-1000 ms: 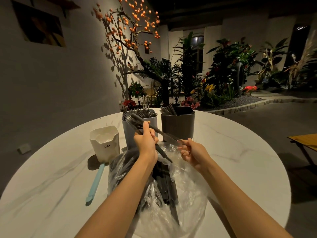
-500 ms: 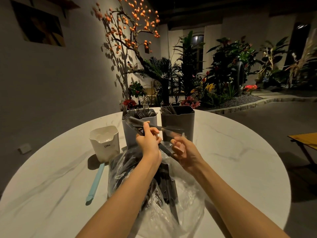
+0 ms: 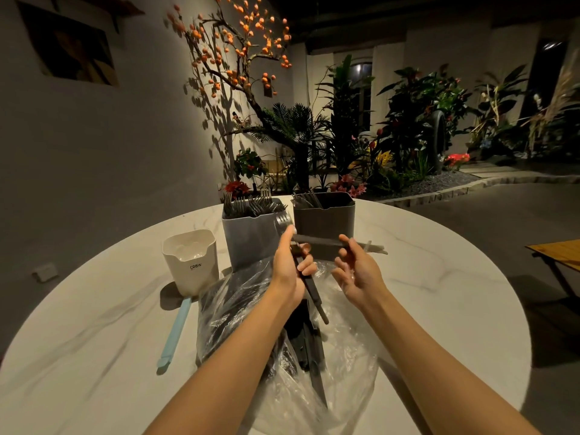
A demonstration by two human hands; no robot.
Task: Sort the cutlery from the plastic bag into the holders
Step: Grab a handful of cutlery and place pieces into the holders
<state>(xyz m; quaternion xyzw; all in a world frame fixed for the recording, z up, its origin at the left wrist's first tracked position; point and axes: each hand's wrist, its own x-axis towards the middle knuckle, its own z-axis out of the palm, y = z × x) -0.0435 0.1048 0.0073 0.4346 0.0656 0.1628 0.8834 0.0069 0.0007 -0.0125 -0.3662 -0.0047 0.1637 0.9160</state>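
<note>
**Splitting the handful: knife to the dark holder**

My left hand (image 3: 290, 266) grips a dark-handled fork (image 3: 303, 271) and the handle end of a dark-handled table knife (image 3: 332, 243). My right hand (image 3: 356, 268) curls its fingertips around that knife, blade pointing right. I judge I should pinch firmly, draw it sideways clear of the fork, then tip it upright. Below lies the crumpled clear plastic bag (image 3: 339, 372) with more cutlery. Beyond stand the grey fork holder (image 3: 251, 240), the dark knife holder (image 3: 326, 221) and the white empty holder (image 3: 191, 262); a pale blue utensil (image 3: 174, 332) lies on the marble desk (image 3: 439, 293).
</note>
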